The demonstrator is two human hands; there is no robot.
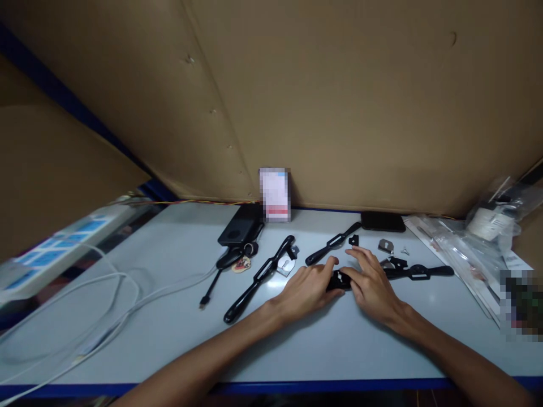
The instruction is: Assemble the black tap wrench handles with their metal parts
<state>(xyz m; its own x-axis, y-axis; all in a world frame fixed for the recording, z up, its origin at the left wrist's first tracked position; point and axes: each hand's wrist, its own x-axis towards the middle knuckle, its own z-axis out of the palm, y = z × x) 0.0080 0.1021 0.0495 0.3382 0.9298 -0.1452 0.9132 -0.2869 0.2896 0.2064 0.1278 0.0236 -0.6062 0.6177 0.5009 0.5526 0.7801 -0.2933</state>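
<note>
Low over the table, my left hand and my right hand hold a black spokeshave between them. Its middle shows a small bright slot, while my fingers hide most of the rest. Thumb and fingers of the left close on one side; the right grips the other, some of its fingers raised. Beyond them lies another spokeshave with a small black cap piece beside it. A third spokeshave rests on the left near a metal blade, and a fourth on the right.
Another blade and a small thumbscrew lie at the right. Behind are a phone, a black power bank and an upright card. White cables loop across the left; plastic packets cover the right.
</note>
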